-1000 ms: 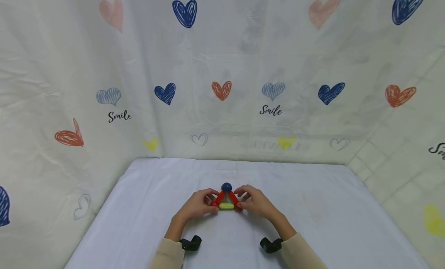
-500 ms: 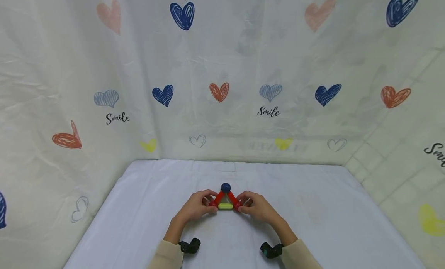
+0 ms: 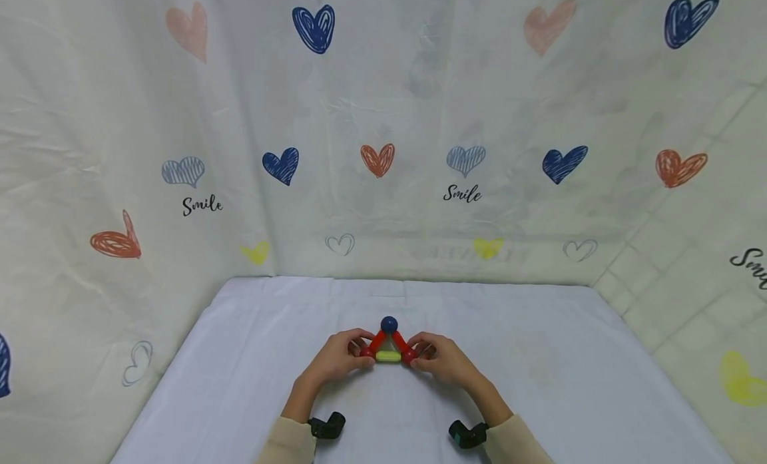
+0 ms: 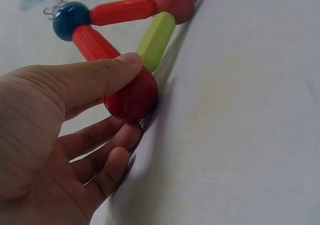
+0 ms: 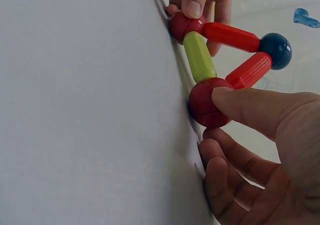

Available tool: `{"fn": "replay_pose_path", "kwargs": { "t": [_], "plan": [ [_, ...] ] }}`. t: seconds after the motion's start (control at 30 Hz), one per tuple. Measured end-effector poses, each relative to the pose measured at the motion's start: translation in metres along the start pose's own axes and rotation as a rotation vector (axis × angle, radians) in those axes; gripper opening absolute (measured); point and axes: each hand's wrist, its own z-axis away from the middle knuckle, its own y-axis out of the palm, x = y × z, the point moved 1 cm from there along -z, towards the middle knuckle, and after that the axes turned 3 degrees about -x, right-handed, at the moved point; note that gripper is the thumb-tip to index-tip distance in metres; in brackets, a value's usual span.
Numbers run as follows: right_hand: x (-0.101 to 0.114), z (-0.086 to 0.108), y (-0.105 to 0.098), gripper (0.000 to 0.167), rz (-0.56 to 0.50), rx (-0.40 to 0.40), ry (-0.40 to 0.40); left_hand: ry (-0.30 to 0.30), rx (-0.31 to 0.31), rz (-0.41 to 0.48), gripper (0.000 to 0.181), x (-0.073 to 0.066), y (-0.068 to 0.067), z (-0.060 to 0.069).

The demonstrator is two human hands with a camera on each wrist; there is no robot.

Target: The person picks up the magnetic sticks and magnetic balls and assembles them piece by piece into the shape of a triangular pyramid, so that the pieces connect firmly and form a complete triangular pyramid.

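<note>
A triangle of magnetic sticks and balls stands upright on the table before me. Its top is a blue ball (image 3: 389, 325), from which a left red stick (image 4: 95, 44) and a right red stick (image 5: 249, 70) slope down. Along the base runs a yellow-green stick (image 3: 388, 357) between two red balls. My left hand (image 3: 335, 356) pinches the left red ball (image 4: 132, 100), thumb on the near side. At the opposite corner, my right hand (image 3: 446, 361) holds the right red ball (image 5: 207, 107) between thumb and fingers. The undersides of both balls are partly hidden by fingers.
A white cloth covers the table (image 3: 509, 337). Behind it hangs a pale curtain (image 3: 413, 104) printed with hearts and "Smile". Black wrist cameras, a left one (image 3: 327, 425) and a right one (image 3: 467, 435), sit on my wrists.
My right hand's fingers have come down from beside the right red stick onto the right red ball. The left hand keeps its hold and the triangle stays in place.
</note>
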Motion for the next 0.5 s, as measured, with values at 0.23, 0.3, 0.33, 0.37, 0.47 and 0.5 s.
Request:
{"fn": "replay_pose_path", "kwargs": {
  "t": [0.23, 0.3, 0.33, 0.37, 0.47, 0.5],
  "plan": [
    [-0.0008, -0.0013, 0.0001, 0.029, 0.011, -0.003, 0.000, 0.011, 0.002, -0.006, 0.043, 0.0004, -0.0008, -0.0007],
    [-0.0015, -0.0011, -0.0006, 0.028, 0.014, 0.001, 0.002, 0.010, 0.003, -0.004, 0.043, 0.0001, -0.0004, -0.0007],
    [-0.0016, -0.0009, -0.0012, 0.029, 0.015, 0.003, 0.001, 0.007, 0.004, -0.002, 0.043, 0.0000, -0.0005, -0.0007],
    [-0.0017, -0.0006, -0.0020, 0.028, 0.015, 0.007, 0.000, 0.008, 0.005, 0.001, 0.043, -0.0002, -0.0006, -0.0007],
    [-0.0023, 0.0006, -0.0055, 0.029, 0.011, 0.022, -0.005, 0.003, 0.019, 0.012, 0.043, -0.0021, -0.0027, 0.0003],
    [-0.0023, 0.0010, -0.0071, 0.029, 0.006, 0.029, -0.005, 0.008, 0.026, 0.016, 0.044, -0.0026, -0.0041, 0.0005]
  ]
}}
